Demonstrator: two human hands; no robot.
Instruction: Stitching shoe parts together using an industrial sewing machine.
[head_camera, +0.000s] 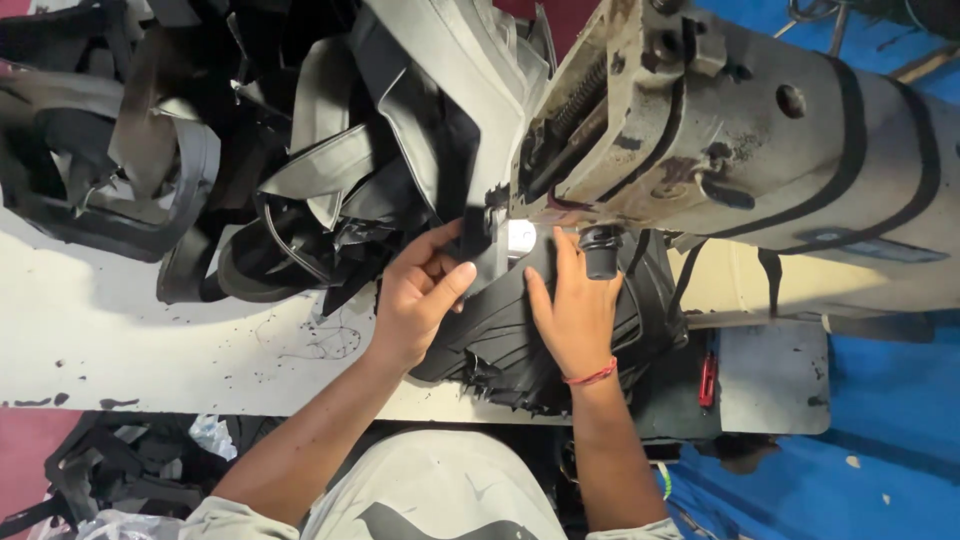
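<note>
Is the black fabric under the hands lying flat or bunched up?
Bunched up: the black fabric piece shows many folds beneath the right hand.

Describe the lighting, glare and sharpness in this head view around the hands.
Head view: a bright glare spot at the needle lamp between the left hand and right hand; black fabric swallows detail; white table evenly lit, soft shadows; mostly sharp.

A white, scuffed and ink-stained worktop (110, 330) carries a worn cream industrial sewing machine (760, 130). A heap of black and grey fabric-and-strap pieces (250, 150) lies at its far side, a stack of black fabric panels (510, 340) near the front edge, and loose dark threads (325, 340) beside them.
</note>
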